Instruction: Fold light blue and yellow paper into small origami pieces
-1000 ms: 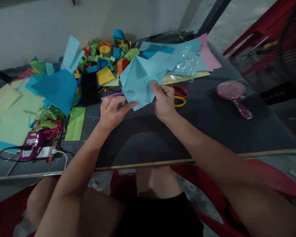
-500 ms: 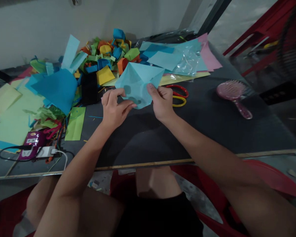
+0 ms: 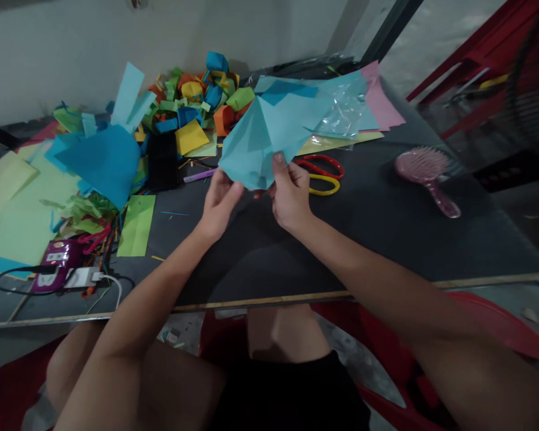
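Note:
Between my hands, above the dark table, is a creased sheet of light blue paper [image 3: 256, 146], bent into a cone-like shape that flares away from me. My right hand [image 3: 291, 194] pinches its near edge, thumb on top and fingers beneath. At the paper's left lower edge is my left hand [image 3: 222, 203], its thumb raised and its fingers partly hidden behind the sheet; they seem to support it from below. Scissors [image 3: 324, 184] with red and yellow handles lie just right of my right hand. A purple pen-like stick [image 3: 200, 175] lies left of my left hand.
Colourful folded paper pieces [image 3: 206, 96] are heaped at the back. A blue paper cone [image 3: 105, 161] stands left, near a black phone-like object [image 3: 162, 161] and a purple device [image 3: 58, 263] with cables. Paper sheets in clear plastic [image 3: 341, 117] lie back right; a pink hairbrush [image 3: 426, 173] lies right.
The light blue paper has turned and curled from a flatter spread into a cone-like form. My left hand has moved right and slipped its fingers under the edge, uncovering the purple stick.

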Demonstrator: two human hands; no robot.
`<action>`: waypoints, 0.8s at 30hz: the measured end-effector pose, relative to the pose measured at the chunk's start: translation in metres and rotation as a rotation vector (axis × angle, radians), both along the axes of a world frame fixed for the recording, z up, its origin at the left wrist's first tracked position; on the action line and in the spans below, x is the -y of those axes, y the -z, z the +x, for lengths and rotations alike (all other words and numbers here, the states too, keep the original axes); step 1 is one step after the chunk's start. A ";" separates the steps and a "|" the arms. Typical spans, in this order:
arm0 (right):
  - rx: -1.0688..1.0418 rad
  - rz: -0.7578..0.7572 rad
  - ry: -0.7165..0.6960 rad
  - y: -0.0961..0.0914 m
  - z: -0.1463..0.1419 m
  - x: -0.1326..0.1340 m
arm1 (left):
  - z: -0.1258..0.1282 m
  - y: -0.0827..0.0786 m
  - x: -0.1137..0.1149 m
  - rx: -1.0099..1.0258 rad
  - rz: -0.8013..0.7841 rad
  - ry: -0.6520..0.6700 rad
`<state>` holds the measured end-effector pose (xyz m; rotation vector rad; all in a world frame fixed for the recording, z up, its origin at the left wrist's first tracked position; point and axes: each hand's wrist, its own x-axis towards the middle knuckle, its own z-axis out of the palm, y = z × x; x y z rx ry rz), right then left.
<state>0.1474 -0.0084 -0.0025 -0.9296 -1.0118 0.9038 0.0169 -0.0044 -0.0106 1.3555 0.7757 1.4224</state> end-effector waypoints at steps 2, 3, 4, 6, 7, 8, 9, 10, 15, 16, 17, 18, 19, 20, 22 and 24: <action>0.001 -0.003 0.006 -0.002 -0.002 0.005 | 0.005 -0.004 0.006 0.064 -0.075 0.098; 0.007 -0.005 0.002 -0.003 -0.003 0.007 | 0.007 -0.007 0.008 0.085 -0.095 0.103; 0.016 -0.008 -0.006 -0.004 -0.003 0.009 | 0.007 -0.010 0.010 0.097 -0.114 0.081; 0.041 -0.020 -0.027 -0.006 -0.004 0.011 | 0.006 -0.015 0.011 0.094 -0.155 -0.011; 0.057 -0.031 -0.032 -0.007 -0.004 0.012 | 0.006 -0.017 0.011 0.083 -0.176 -0.069; 0.077 -0.042 -0.037 -0.007 -0.005 0.012 | 0.005 -0.019 0.010 0.069 -0.193 -0.122; 0.097 -0.051 -0.041 -0.008 -0.005 0.012 | 0.005 -0.020 0.009 0.056 -0.205 -0.167; 0.115 -0.057 -0.044 -0.009 -0.005 0.012 | 0.005 -0.021 0.009 0.047 -0.210 -0.203; 0.154 -0.047 -0.045 -0.012 -0.007 0.014 | 0.006 -0.022 0.008 0.078 -0.222 -0.292; 0.160 -0.045 -0.040 -0.013 -0.007 0.014 | 0.006 -0.022 0.008 0.085 -0.230 -0.298; 0.167 -0.043 -0.033 -0.013 -0.007 0.014 | 0.005 -0.022 0.009 0.087 -0.238 -0.302; 0.174 -0.043 -0.026 -0.013 -0.006 0.015 | 0.005 -0.022 0.009 0.087 -0.246 -0.303; 0.181 -0.044 -0.020 -0.013 -0.006 0.015 | 0.005 -0.022 0.009 0.084 -0.253 -0.305; 0.186 -0.044 -0.015 -0.013 -0.006 0.015 | 0.004 -0.022 0.009 0.082 -0.258 -0.305; 0.188 -0.040 -0.013 -0.013 -0.006 0.016 | 0.003 -0.021 0.009 0.080 -0.264 -0.301; 0.184 -0.033 -0.019 -0.013 -0.006 0.016 | 0.002 -0.020 0.009 0.079 -0.259 -0.287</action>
